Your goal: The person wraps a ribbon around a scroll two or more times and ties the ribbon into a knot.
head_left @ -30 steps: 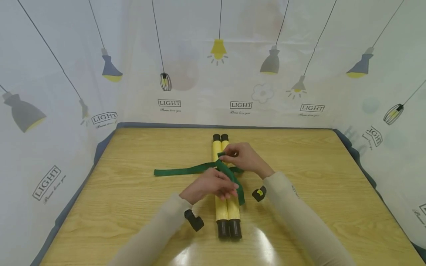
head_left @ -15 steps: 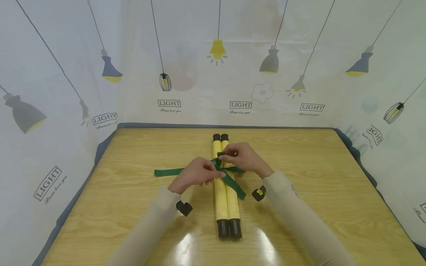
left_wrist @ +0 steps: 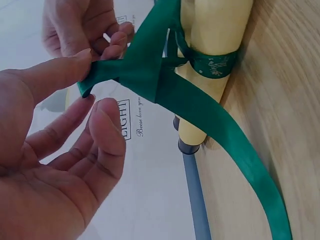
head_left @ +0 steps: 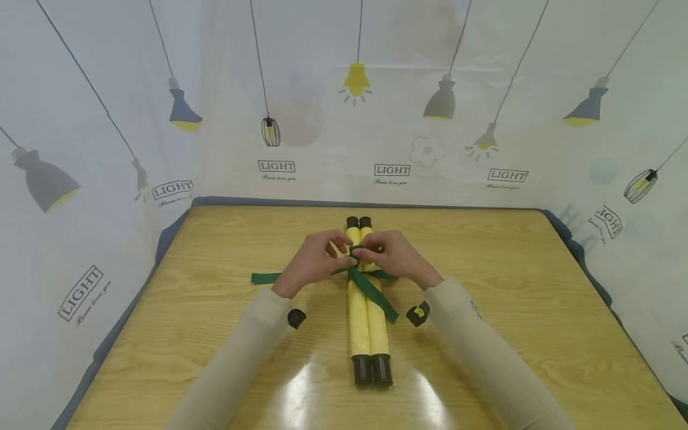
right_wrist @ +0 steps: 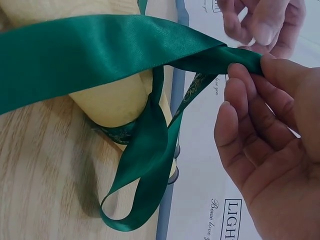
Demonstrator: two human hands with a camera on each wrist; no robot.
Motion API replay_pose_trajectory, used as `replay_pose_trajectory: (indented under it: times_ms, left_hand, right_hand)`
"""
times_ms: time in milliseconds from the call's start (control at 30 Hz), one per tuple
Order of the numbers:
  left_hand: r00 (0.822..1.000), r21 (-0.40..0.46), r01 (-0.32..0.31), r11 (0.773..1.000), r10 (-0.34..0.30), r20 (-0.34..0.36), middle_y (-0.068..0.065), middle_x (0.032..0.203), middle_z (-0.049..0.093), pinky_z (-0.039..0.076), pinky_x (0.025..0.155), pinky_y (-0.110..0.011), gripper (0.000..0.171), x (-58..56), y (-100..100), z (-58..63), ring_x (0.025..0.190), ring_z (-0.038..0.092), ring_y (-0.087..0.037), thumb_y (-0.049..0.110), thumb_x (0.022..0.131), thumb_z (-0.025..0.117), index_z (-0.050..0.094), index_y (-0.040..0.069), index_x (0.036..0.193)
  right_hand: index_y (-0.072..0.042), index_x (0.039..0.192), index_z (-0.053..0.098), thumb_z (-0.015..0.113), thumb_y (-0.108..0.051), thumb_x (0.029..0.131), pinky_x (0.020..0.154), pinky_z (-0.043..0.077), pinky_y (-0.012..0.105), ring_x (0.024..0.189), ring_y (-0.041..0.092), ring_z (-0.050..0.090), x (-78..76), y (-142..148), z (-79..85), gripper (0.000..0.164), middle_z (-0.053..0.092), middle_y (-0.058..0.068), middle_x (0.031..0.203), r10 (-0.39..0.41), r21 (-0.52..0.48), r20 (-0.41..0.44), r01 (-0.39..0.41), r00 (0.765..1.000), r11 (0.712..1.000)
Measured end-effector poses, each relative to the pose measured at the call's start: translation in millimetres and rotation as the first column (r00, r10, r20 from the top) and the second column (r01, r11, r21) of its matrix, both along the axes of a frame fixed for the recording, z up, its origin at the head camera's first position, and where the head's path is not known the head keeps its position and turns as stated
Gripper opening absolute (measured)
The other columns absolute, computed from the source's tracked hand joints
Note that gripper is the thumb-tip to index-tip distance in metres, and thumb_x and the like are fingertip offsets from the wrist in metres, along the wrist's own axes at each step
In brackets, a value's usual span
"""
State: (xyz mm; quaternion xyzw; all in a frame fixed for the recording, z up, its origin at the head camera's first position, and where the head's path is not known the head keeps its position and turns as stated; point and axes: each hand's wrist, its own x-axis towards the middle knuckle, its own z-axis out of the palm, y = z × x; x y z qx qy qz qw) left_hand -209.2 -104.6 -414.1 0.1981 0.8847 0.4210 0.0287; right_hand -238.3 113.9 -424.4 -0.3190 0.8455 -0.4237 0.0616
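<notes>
Two yellow tubes (head_left: 361,322) with dark end caps lie side by side lengthwise on the table. A green satin ribbon (head_left: 373,294) wraps round their middle, crossing over itself on top. My right hand (head_left: 395,257) pinches a raised fold of it between thumb and index finger, as the right wrist view shows on the ribbon (right_wrist: 240,56). From the other side my left hand (head_left: 314,260) has thumb and index finger at the same fold of ribbon (left_wrist: 102,72), gripping its edge. One ribbon tail points left, another slants down over the tubes towards me.
The wooden table (head_left: 484,358) runs back to a white curtain (head_left: 322,179) printed with lamps, along a blue border. A dark wrist camera (head_left: 296,318) hangs below the left sleeve, and another wrist camera (head_left: 418,313) below the right.
My left hand has let go of the slanting ribbon tail, moved up and away from me, and now meets the right hand at the raised fold. The right hand has stayed put.
</notes>
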Motion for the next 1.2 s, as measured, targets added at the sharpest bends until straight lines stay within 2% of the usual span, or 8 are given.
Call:
replay_pose_trajectory:
  times_ms: [133,233,267,467,733,933,1100,1200]
  left_hand:
    - [0.996,0.018,0.039,0.999,-0.037,-0.080,0.003,0.098,0.067,0.051,0.059,-0.027,0.022,-3.3,4,-6.1,0.078,0.060,-0.013,0.022,0.087,0.076,0.070,0.014,0.107]
    - [0.992,0.024,0.038,0.999,-0.035,-0.122,0.007,0.093,0.067,0.051,0.061,-0.026,0.014,-3.4,6,-8.6,0.077,0.059,-0.011,0.019,0.087,0.076,0.071,0.015,0.100]
    - [0.991,0.027,0.033,0.999,-0.029,-0.131,0.008,0.090,0.067,0.051,0.062,-0.026,0.012,-2.9,7,-8.5,0.076,0.059,-0.010,0.020,0.088,0.076,0.071,0.016,0.097]
    - [0.990,0.029,0.003,1.000,0.001,-0.142,0.009,0.080,0.068,0.051,0.063,-0.026,0.007,-2.3,10,-7.2,0.072,0.061,-0.007,0.022,0.090,0.073,0.070,0.016,0.088]
    - [0.984,0.022,0.039,0.999,-0.035,-0.177,0.002,0.079,0.071,0.052,0.063,-0.027,0.013,-5.8,8,-5.9,0.069,0.062,-0.006,0.023,0.093,0.069,0.075,0.013,0.086]
    - [0.986,0.022,0.034,0.999,-0.030,-0.164,-0.001,0.080,0.071,0.052,0.065,-0.027,0.011,-7.3,4,-8.1,0.071,0.062,-0.008,0.021,0.094,0.069,0.074,0.013,0.088]
    - [0.987,0.036,0.034,0.999,-0.028,-0.160,0.000,0.081,0.071,0.052,0.064,-0.027,0.009,-7.8,3,-8.7,0.072,0.062,-0.010,0.020,0.093,0.069,0.075,0.013,0.092]
    - [0.987,0.040,0.036,0.999,-0.029,-0.158,-0.001,0.082,0.071,0.052,0.062,-0.027,0.010,-7.6,4,-8.3,0.071,0.062,-0.011,0.019,0.094,0.069,0.076,0.012,0.094]
  right_hand:
    - [-0.015,0.088,0.072,0.060,-0.029,0.100,0.064,0.050,0.034,0.073,0.024,0.060,4.4,-3,5.8,0.022,0.069,0.012,0.084,0.000,0.013,-0.016,0.000,1.000,1.000]
    - [-0.016,0.088,0.072,0.058,-0.030,0.100,0.064,0.050,0.034,0.072,0.024,0.059,5.2,-5,5.9,0.024,0.069,0.013,0.085,0.006,0.021,-0.008,-0.006,1.000,1.000]
    - [-0.018,0.088,0.072,0.058,-0.033,0.100,0.065,0.051,0.033,0.073,0.025,0.060,2.3,-4,1.5,0.024,0.069,0.011,0.085,0.013,0.020,-0.005,-0.013,1.000,1.000]
    - [-0.013,0.090,0.073,0.057,-0.035,0.100,0.068,0.052,0.034,0.080,0.035,0.062,2.0,-4,-0.7,0.029,0.069,0.014,0.088,0.004,0.012,0.040,-0.005,0.999,1.000]
    - [-0.008,0.094,0.071,0.050,-0.042,0.103,0.070,0.052,0.035,0.080,0.026,0.064,2.6,2,0.4,0.041,0.070,0.012,0.088,-0.042,0.061,0.037,0.040,0.998,0.997]
    - [-0.011,0.104,0.072,0.056,-0.037,0.101,0.073,0.053,0.033,0.083,0.019,0.065,8.2,10,-3.1,0.030,0.072,0.005,0.095,-0.052,0.110,0.044,0.047,0.998,0.993]
    - [-0.016,0.102,0.071,0.065,-0.040,0.094,0.069,0.051,0.030,0.078,0.012,0.060,16.9,13,-13.4,0.026,0.068,-0.006,0.091,-0.025,0.171,0.043,0.017,0.999,0.985]
    - [-0.017,0.099,0.071,0.068,-0.039,0.092,0.066,0.050,0.029,0.073,0.011,0.059,22.6,13,-20.2,0.023,0.067,-0.008,0.087,-0.001,0.191,0.047,-0.008,0.999,0.982]
